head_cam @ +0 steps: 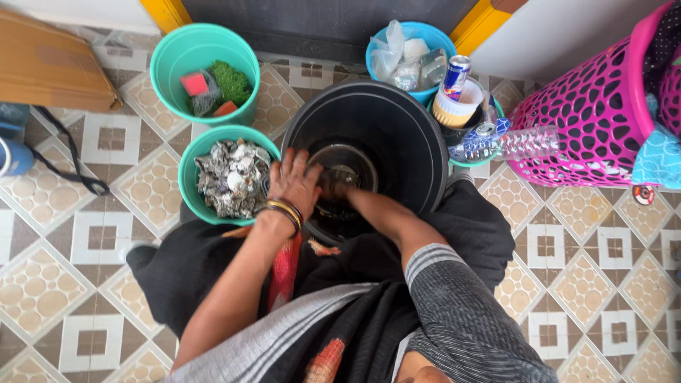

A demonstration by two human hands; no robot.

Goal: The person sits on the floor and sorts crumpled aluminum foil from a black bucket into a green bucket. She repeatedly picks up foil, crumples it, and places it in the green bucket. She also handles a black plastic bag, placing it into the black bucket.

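Tiled floor; hands (312, 186) inside black bin (411, 135)
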